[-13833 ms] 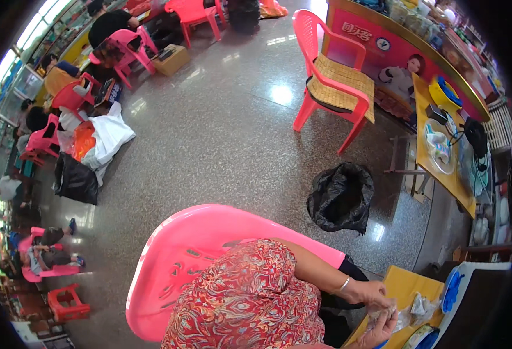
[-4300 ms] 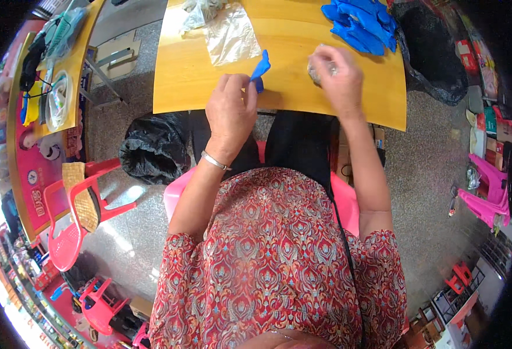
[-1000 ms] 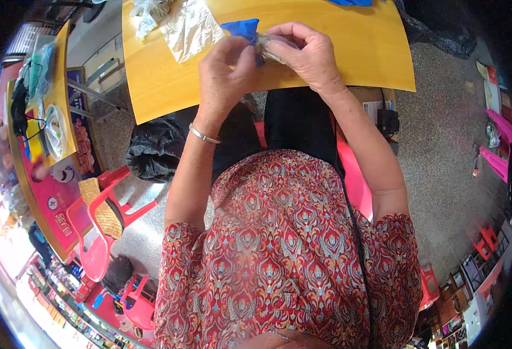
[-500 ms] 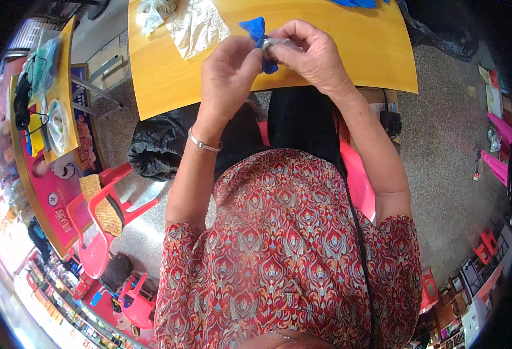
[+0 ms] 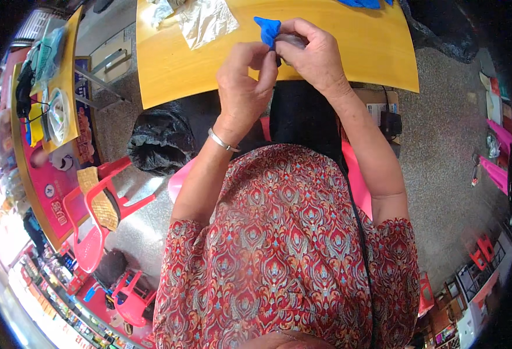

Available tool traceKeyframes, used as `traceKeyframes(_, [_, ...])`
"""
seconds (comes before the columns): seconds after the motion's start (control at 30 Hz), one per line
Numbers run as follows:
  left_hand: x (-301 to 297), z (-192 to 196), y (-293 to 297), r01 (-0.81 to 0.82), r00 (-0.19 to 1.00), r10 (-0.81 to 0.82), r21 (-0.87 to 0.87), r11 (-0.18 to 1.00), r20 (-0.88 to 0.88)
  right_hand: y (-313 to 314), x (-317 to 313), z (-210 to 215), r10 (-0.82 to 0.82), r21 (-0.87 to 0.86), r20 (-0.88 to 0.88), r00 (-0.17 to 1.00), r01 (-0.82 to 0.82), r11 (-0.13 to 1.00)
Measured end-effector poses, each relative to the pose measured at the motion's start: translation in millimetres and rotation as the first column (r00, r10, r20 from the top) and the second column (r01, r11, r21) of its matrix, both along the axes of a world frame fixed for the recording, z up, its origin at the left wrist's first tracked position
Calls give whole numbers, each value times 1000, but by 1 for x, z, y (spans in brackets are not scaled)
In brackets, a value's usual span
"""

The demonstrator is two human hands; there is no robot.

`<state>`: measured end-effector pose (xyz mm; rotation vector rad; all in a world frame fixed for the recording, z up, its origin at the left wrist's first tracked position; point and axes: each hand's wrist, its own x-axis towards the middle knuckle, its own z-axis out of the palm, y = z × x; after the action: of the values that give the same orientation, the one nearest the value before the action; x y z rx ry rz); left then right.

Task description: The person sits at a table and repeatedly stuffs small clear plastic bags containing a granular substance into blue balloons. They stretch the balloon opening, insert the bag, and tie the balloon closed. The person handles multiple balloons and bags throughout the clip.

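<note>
A small piece of blue fabric (image 5: 267,30) is held up between my two hands over the near part of the yellow table. My left hand (image 5: 243,78), with a silver bangle at its wrist, pinches its lower end between thumb and fingers. From the other side, my right hand (image 5: 317,55) grips it with thumb and forefinger. Something greyish and see-through shows among the right fingers, too small to name. My fingers hide the lower part of the fabric.
A clear plastic bag (image 5: 208,24) lies flat on the yellow table (image 5: 180,75), beside a crumpled bag (image 5: 158,13). More blue fabric (image 5: 361,3) is at the far edge. A black bag (image 5: 160,139) stands by my left leg; a red chair (image 5: 96,232) is farther left.
Both hands have stayed together, the left shifting slightly right. The blue fabric has turned, with more of it showing above the fingers and less below.
</note>
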<state>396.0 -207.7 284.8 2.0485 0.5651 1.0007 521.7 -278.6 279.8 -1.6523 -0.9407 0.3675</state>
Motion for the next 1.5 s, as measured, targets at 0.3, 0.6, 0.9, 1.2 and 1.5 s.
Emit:
traceKeyframes(0.3, [-4,6,27,151,985,-79,-530,834,156,-8,4,13,282,229,-552,785,-183,956])
traceKeyframes(0.6, [-12,9,0,309,951,-105,-861,404,292,-3,-7,9,-3,36,72,997,0,999])
traceKeyframes(0.9, [-22,-10,5,284,948,-243,-896,340,208,-9,-13,-3,29,-76,-13,999,-30,997])
traceKeyframes(1.2, [-37,-6,5,527,831,-205,-850,-9,517,-14,-32,15,-36,153,57,998,27,988])
traceKeyframes(1.5, [-42,-7,-12,559,827,-2,-824,-95,562,-40,-33,25,251,93,179,951,-270,958])
